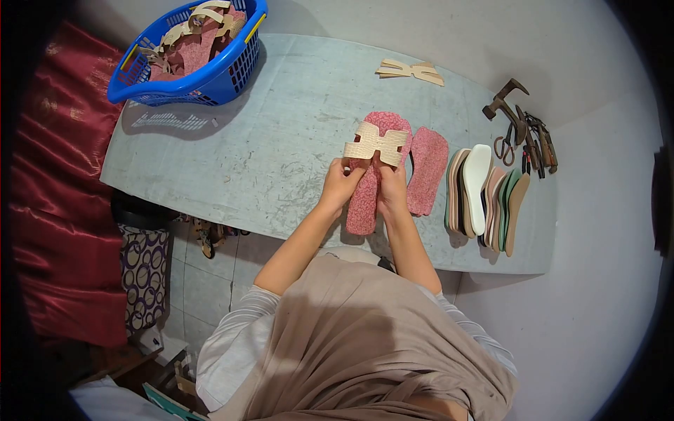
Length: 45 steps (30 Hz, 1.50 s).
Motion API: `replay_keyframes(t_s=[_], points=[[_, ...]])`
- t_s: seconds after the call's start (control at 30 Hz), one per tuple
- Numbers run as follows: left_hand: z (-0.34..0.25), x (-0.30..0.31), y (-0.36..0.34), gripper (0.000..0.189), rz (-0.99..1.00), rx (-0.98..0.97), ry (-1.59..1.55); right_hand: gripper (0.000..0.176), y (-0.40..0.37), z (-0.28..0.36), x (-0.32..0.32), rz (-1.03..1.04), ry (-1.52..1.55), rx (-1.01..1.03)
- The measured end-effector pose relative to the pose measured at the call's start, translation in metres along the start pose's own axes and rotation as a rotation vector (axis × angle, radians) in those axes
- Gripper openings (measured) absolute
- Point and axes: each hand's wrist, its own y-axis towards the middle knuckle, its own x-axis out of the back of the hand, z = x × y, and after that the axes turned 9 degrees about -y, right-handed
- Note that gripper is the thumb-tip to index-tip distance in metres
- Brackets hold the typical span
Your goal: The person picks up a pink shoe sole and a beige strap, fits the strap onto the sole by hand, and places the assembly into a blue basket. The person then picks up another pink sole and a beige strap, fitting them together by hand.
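A pink patterned shoe last (363, 203) is in front of me, its wide end pointing away. Across that wide end lies a cream textured sandal strap (379, 143) with cut-out notches. My left hand (342, 182) is closed around the last's left side, its thumb just below the strap's left end. On the opposite side my right hand (392, 184) grips the last, its thumb by the strap's lower right end. The fingers under the last are hidden. Right beside it lies a second pink patterned last (428, 170).
Several shoe soles (478, 189) in different colours stand in a row at the right. Behind them are a hammer (507, 105), scissors (504, 146) and other hand tools. More cream straps (411, 71) lie on the table (232, 168) at the back. A blue basket (232, 74) holds pink pieces and straps.
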Motion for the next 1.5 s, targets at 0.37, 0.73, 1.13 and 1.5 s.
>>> replay_keyframes(t_s=[0.37, 0.73, 1.13, 1.5], points=[[0.014, 0.004, 0.010, 0.024, -0.004, 0.030, -0.511, 0.026, -0.003, 0.001, -0.006, 0.042, -0.090, -0.074], [-0.008, -0.005, -0.004, 0.021, 0.003, 0.005, -0.572, 0.031, -0.001, -0.008, -0.003, 0.143, -0.014, 0.012], [-0.008, -0.003, 0.000, 0.025, 0.078, 0.033, -0.633, 0.026, -0.001, -0.008, -0.004, 0.108, 0.010, -0.016], [-0.017, -0.002, -0.006, 0.024, 0.098, 0.000, -0.602, 0.020, -0.004, -0.011, -0.002, 0.131, -0.114, 0.105]])
